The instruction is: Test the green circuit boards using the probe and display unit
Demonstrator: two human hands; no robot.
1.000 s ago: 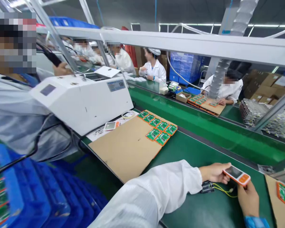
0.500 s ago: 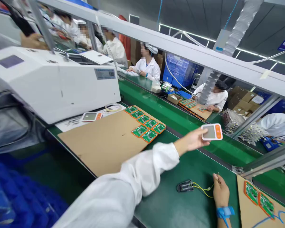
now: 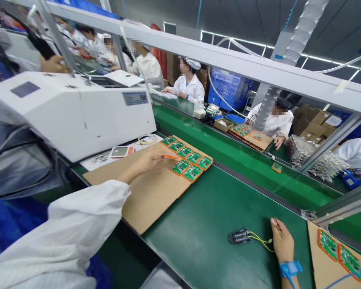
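My left hand (image 3: 150, 161) reaches over the cardboard sheet (image 3: 150, 200). Its fingers are closed on an orange-edged device (image 3: 170, 157), seen almost edge-on beside rows of green circuit boards (image 3: 185, 151) in orange frames. To the right, my right hand (image 3: 283, 243) rests above the green tabletop in a pinch, a blue wrist strap (image 3: 289, 267) around its wrist. A thin, pointed metal piece (image 3: 276, 223) sticks out between its fingers. Yellow wires (image 3: 261, 239) run from a black battery holder (image 3: 240, 236) towards this hand; their far ends are hidden.
A white machine (image 3: 87, 116) stands at the left, with a white-and-orange device (image 3: 122, 151) lying by it. Two boards (image 3: 349, 259) lie on cardboard at the right. Across the green conveyor (image 3: 234, 164), several co-workers sit; one board (image 3: 276, 167) is on the conveyor.
My left hand has swung left from above the conveyor to the cardboard, carrying the device, which is now turned edge-on. My right hand keeps its pinch. A board has appeared on the conveyor.
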